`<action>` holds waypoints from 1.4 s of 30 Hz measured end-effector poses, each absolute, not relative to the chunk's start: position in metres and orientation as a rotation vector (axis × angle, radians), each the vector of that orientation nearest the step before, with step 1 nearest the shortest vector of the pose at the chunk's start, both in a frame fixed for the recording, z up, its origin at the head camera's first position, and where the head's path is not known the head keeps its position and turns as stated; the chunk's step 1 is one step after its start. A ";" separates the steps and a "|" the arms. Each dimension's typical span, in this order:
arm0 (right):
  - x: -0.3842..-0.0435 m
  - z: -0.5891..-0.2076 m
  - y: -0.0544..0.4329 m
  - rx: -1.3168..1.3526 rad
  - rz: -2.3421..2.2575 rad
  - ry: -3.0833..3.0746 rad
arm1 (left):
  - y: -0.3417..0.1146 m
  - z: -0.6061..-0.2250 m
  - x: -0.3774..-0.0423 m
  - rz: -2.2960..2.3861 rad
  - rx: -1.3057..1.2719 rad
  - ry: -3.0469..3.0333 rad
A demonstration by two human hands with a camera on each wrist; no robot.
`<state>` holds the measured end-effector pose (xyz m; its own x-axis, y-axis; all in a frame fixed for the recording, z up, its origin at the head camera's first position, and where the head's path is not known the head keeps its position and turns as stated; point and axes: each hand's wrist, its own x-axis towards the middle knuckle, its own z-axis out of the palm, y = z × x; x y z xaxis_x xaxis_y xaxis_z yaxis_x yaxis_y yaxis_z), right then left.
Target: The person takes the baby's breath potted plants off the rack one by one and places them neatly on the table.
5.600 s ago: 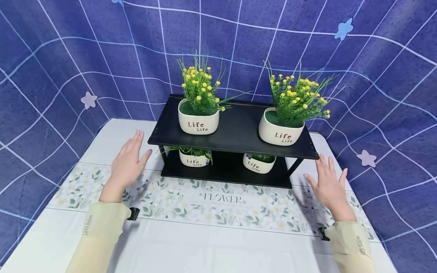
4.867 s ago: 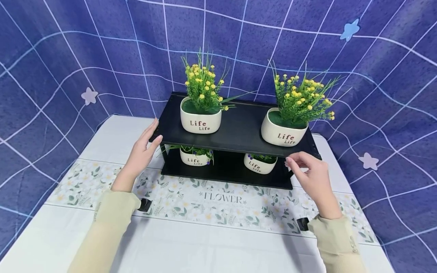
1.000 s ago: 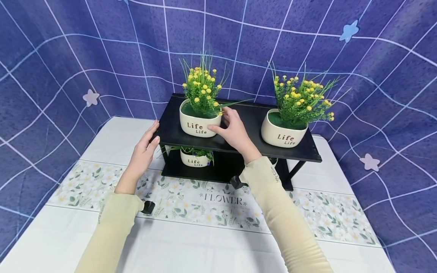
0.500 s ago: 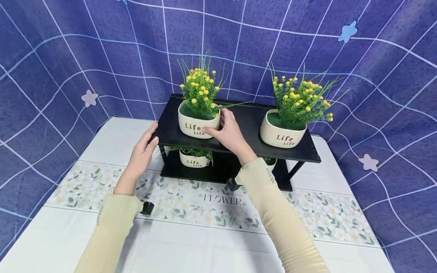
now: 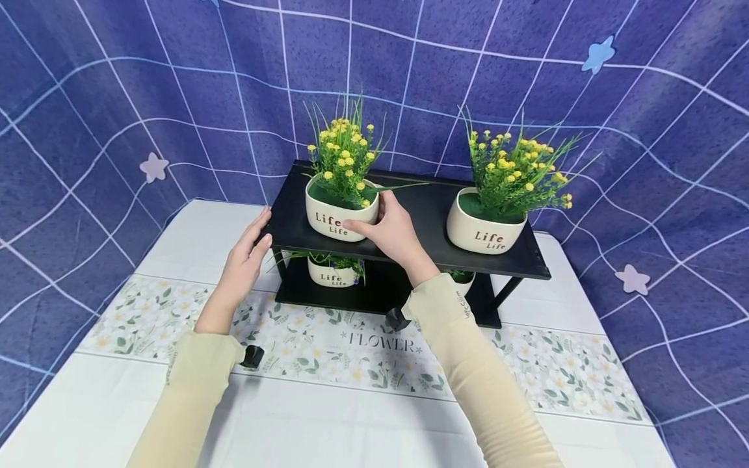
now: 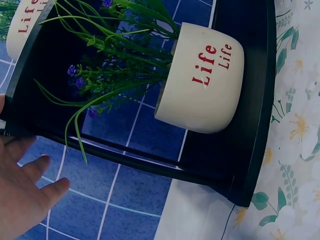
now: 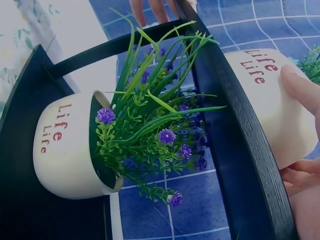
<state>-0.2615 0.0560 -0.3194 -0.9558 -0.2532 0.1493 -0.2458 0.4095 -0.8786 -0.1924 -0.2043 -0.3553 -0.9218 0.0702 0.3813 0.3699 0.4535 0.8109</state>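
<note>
My right hand [image 5: 398, 231] grips the left flowerpot [image 5: 328, 224] on the upper board of a black two-tier shelf [image 5: 418, 227]. Its thumb presses the white "Life" front, and the other fingers reach round the pot's right side. Yellow flowers and green blades fill this pot. In the right wrist view the thumb and fingers hold the same pot [image 7: 265, 110]. My left hand [image 5: 242, 260] rests with extended fingers against the shelf's left end. Another yellow-flowered pot [image 5: 482, 229] stands on the right of the upper board.
On the lower board are a purple-flowered pot [image 5: 328, 274] at left and another pot [image 5: 463, 286], partly hidden by my right sleeve. A white table [image 5: 281, 416] carries a floral strip [image 5: 538, 364] printed "FLOWER". Behind hangs a blue gridded cloth [image 5: 263, 78].
From the shelf's right side, my right hand has come to the left upper pot. Over the last second the pot has turned slightly and shifted forward. My left hand moved onto the shelf end earlier.
</note>
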 end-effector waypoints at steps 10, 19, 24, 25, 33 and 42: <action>-0.256 -0.320 0.060 -0.480 -1.788 2.540 | -0.205 -0.360 -0.196 -1.469 -0.387 -2.399; -0.248 -0.315 0.066 -0.487 -1.829 2.508 | -0.203 -0.355 -0.192 -1.469 -0.383 -2.397; -0.243 -0.313 0.071 -0.516 -1.840 2.508 | -0.203 -0.354 -0.191 -1.470 -0.372 -2.402; -0.241 -0.312 0.072 -0.512 -1.840 2.506 | -0.203 -0.355 -0.191 -1.471 -0.372 -2.403; -0.232 -0.308 0.081 -0.486 -1.845 2.501 | -0.204 -0.357 -0.193 -1.478 -0.396 -2.385; -0.223 -0.307 0.090 -0.511 -1.851 2.544 | -0.203 -0.355 -0.192 -1.474 -0.380 -2.404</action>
